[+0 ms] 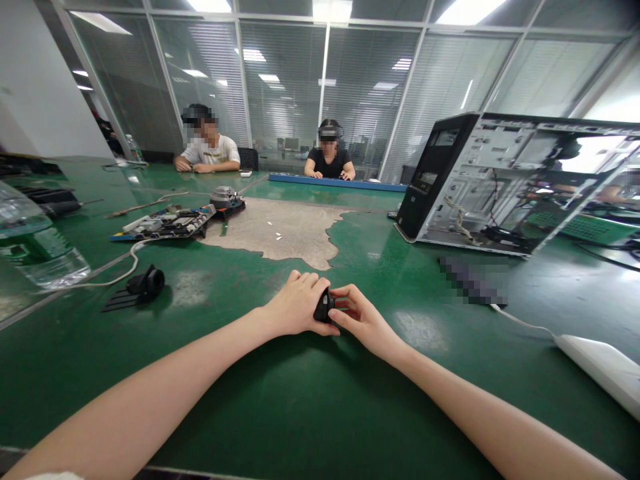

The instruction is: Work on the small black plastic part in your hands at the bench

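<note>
Near the middle of the green table (280, 393), my left hand (300, 303) is wrapped round a small black object (324, 305), its back turned up. The fingers and thumb of my right hand (357, 317) are curled at the object's right side and pinch a round black part there. Both hands are close together, low over the table top. My fingers and palm hide much of the object, so its full shape cannot be made out.
A black part with prongs (145, 283), a circuit board (170, 223) and a water bottle (35, 240) are on the left. An open computer case (450, 180), a blurred phone-like item (470, 280) and a white device (600, 367) are on the right. Two people sit across.
</note>
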A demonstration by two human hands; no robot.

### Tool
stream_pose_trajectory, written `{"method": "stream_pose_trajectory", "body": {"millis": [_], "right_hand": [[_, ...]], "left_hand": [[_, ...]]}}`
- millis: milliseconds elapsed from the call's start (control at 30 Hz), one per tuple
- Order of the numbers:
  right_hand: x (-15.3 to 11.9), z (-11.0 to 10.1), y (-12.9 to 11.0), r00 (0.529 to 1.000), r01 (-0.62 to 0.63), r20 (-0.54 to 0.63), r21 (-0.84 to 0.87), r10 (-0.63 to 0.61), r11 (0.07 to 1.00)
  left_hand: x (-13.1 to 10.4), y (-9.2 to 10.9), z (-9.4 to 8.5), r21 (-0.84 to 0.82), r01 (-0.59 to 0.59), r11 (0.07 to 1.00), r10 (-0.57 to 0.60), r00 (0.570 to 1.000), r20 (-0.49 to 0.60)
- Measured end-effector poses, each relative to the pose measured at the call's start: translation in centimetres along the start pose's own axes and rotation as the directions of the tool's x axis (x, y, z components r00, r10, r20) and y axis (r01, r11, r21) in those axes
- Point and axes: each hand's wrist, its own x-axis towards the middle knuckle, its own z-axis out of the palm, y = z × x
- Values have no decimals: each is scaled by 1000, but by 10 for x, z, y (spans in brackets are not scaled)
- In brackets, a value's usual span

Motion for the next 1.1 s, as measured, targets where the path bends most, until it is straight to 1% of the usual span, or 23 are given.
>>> {"method": "stream_pose_trajectory", "body": {"millis": [100,200,467,567,700,900,1100], "right_hand": [[0,-1,1,999,26,26,42,-28,999],[-1,0,1,1000,26,12,60,-26,998],[1,0,-2,1000,3,-25,6,-3,1000],[0,0,-1,1000,2,5,9,-2,1000],[-1,0,0,999,41,34,29,-42,999],[-1,0,0,1000,25,5,44,-26,999],[0,0,-2,1000,15,-14,9,-15,1000]], "left_hand": [[0,0,0,2,-5,1000,5,1000,3],[0,0,0,2,-4,1000,4,1000,0],[0,0,0,-3,-6,1000,6,1000,1],[0,0,0,-5,-5,1000,5,1000,-1],[0,0,-1,-1,-5,1000,5,1000,4],[0,0,-1,-16,2,1000,-2,1000,15],[0,0,-2,-21,6,1000,-5,1000,22]]}}
